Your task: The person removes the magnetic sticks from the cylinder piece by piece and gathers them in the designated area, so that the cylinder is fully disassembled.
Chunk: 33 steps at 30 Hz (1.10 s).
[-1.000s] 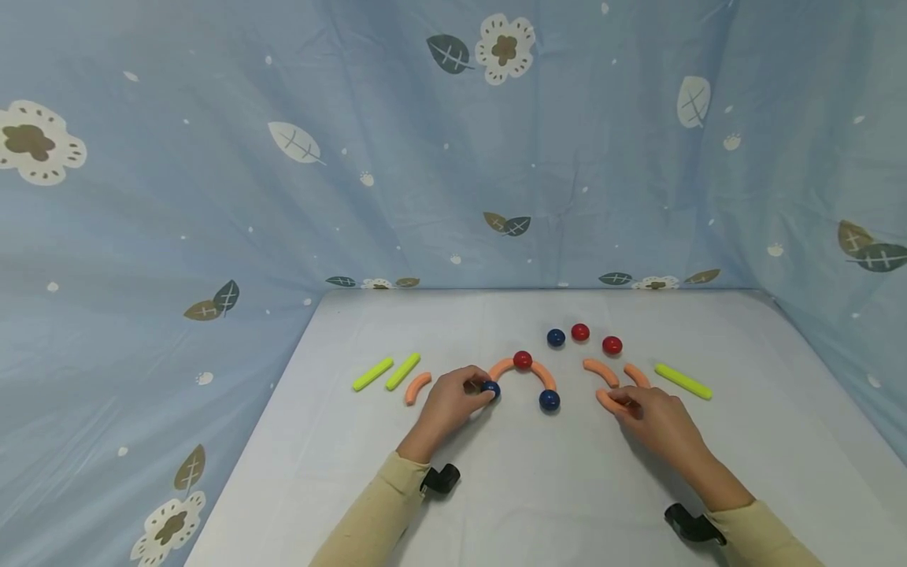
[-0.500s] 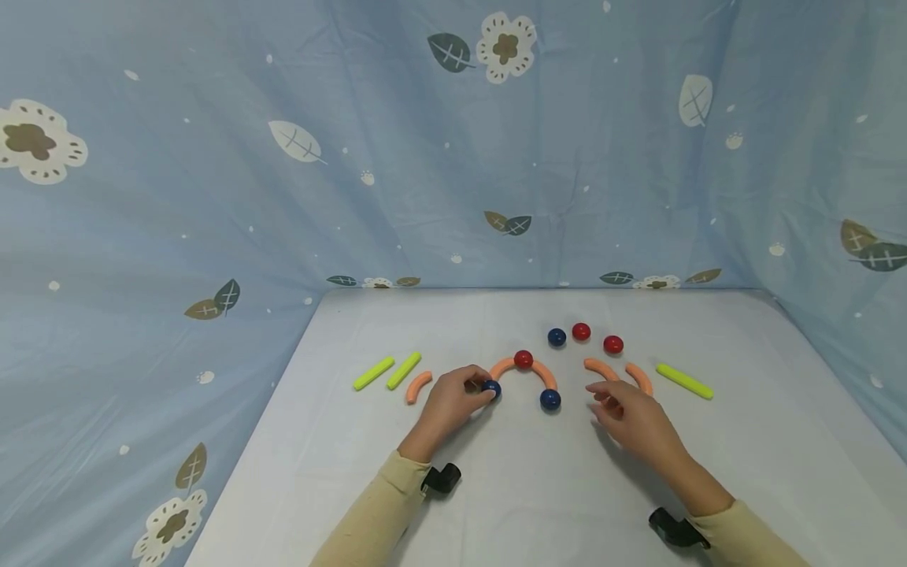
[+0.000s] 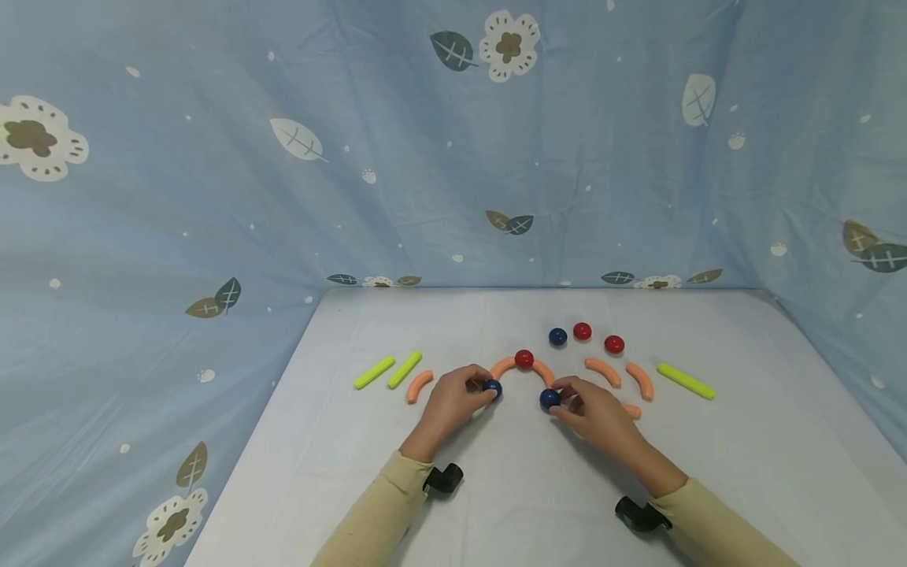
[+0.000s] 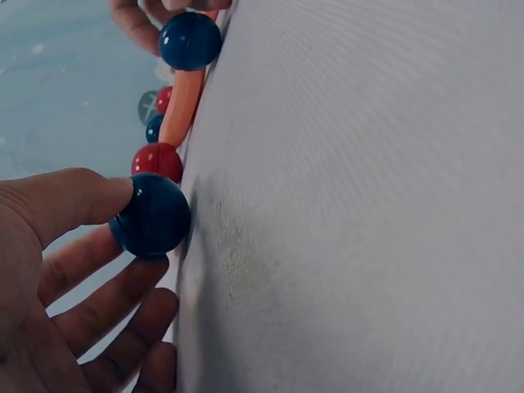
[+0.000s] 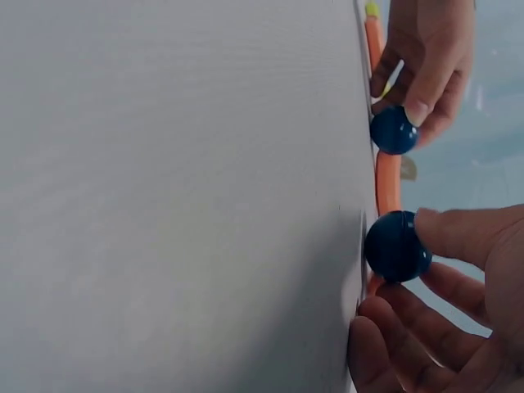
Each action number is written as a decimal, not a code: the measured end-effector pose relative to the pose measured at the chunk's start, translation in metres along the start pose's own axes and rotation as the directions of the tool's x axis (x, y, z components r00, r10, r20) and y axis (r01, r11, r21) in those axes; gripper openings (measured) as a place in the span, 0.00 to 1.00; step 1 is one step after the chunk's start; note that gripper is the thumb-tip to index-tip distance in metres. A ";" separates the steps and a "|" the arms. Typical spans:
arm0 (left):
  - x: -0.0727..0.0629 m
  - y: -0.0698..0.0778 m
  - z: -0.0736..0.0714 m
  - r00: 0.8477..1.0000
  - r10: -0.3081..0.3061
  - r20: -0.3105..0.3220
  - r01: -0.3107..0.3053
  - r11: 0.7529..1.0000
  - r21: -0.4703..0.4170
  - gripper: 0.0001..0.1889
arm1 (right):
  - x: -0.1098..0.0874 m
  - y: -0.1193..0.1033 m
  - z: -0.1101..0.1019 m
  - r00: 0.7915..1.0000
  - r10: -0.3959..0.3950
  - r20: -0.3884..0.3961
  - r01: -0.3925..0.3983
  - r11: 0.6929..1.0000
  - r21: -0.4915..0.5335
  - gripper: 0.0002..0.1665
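Observation:
In the head view, two curved orange pieces form an arch, the left curved piece (image 3: 502, 367) and the right curved piece (image 3: 543, 373), with a red ball (image 3: 524, 359) at the top where they meet. My left hand (image 3: 451, 403) pinches the blue ball (image 4: 151, 219) at the arch's left foot between thumb and fingers. At the right foot, my right hand (image 3: 598, 417) has thumb and fingers around a second blue ball (image 5: 398, 247). Both balls are at the white tabletop.
Behind lie a loose blue ball (image 3: 557, 337) and two red balls (image 3: 614, 344). Loose curved orange pieces (image 3: 640, 381) lie right, one partly behind my right hand, and another (image 3: 419, 387) left. Yellow-green sticks (image 3: 405, 369) flank both sides. A patterned blue curtain (image 3: 453, 157) surrounds the table.
My right hand has let go of a curved orange piece on the right and moved left to the blue ball at the arch's right foot. My left hand stays on its ball.

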<state>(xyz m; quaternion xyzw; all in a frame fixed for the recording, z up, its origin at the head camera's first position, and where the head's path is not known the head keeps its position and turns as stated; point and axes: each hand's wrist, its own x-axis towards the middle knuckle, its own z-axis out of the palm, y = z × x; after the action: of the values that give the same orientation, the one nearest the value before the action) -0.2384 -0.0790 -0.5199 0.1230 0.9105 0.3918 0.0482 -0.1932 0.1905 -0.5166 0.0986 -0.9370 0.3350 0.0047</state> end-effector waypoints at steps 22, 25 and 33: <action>-0.017 0.006 0.001 1.000 0.005 0.021 -0.007 0.997 0.079 0.14 | 0.030 -0.002 0.005 1.000 0.008 0.004 -0.008 0.997 0.072 0.20; -0.020 0.008 0.002 0.999 0.020 0.041 -0.023 0.997 0.072 0.13 | 0.036 -0.002 0.005 1.000 0.011 -0.005 -0.010 0.997 0.071 0.20; -0.029 0.017 0.004 0.993 0.072 0.097 -0.072 0.997 0.006 0.11 | 0.051 -0.002 0.009 1.000 0.018 -0.007 -0.017 0.994 0.106 0.19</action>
<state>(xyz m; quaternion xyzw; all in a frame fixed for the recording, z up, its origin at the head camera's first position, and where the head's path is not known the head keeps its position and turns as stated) -0.2064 -0.0727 -0.5109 0.1748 0.9039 0.3826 0.0774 -0.2425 0.1739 -0.5182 0.0893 -0.9187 0.3847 0.0003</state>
